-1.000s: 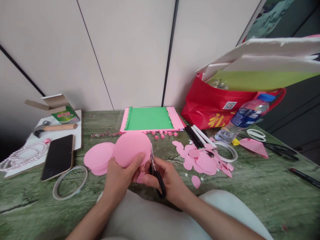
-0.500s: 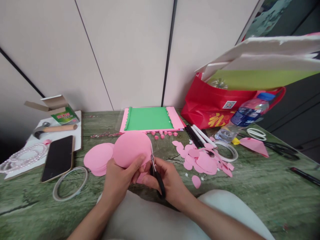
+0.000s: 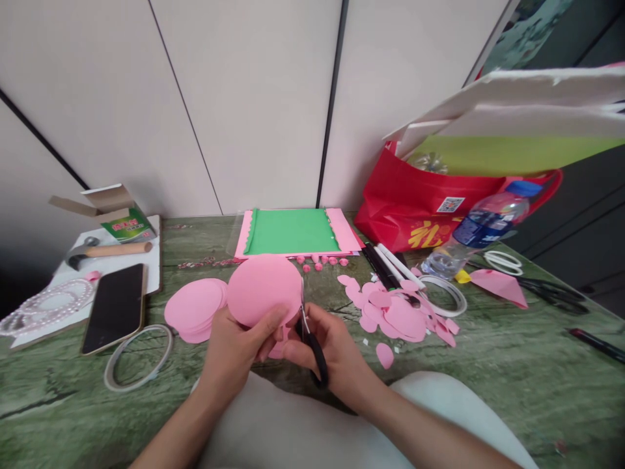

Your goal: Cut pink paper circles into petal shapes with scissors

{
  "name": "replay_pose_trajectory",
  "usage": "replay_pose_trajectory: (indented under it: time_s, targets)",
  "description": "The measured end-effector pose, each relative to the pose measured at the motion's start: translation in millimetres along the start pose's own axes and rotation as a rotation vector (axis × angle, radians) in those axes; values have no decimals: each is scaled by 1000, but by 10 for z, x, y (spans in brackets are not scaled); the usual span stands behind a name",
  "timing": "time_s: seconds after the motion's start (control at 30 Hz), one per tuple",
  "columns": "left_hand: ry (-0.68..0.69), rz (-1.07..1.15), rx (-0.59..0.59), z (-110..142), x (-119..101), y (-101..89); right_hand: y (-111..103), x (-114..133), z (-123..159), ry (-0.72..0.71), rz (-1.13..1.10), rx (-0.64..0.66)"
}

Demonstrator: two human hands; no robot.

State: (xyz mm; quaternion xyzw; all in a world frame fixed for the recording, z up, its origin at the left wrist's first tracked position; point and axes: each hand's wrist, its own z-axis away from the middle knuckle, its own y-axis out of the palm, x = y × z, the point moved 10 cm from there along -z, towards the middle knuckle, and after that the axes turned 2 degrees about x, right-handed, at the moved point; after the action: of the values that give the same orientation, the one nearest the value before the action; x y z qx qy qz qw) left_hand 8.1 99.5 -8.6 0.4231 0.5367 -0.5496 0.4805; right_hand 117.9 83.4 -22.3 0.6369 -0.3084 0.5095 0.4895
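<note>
The left hand [image 3: 230, 345], pinching a round pink paper disc [image 3: 265, 290], and right hand [image 3: 338, 348], gripping black-handled metal scissors [image 3: 313, 344] at its edge, have crept rightward, cutting apparently ongoing.

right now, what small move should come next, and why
Probably a small snip with the scissors along the pink disc: the right hand holds them at the disc's right edge, and the left hand pinches its lower part.

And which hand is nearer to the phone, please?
Left. The left hand, with a pink disc, is right of the phone; the right hand, with scissors, is farther right.
</note>
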Motion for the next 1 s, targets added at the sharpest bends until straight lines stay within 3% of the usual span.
replay_pose_trajectory:
  time_s: [0.37, 0.73, 0.9, 1.0]
  targets:
    - [9, 173, 48, -32, 108, 27, 4, 3, -6, -17, -21, 6]
    - [-17, 273, 38, -32, 55, 33, -25, -65, 26, 10, 64, -9]
    - [-21, 191, 141, -19, 53, 131, 10, -87, 18, 4, 10, 2]
    - [-7, 159, 116, -11, 42, 102, 12, -111, 8, 30, 14, 1]
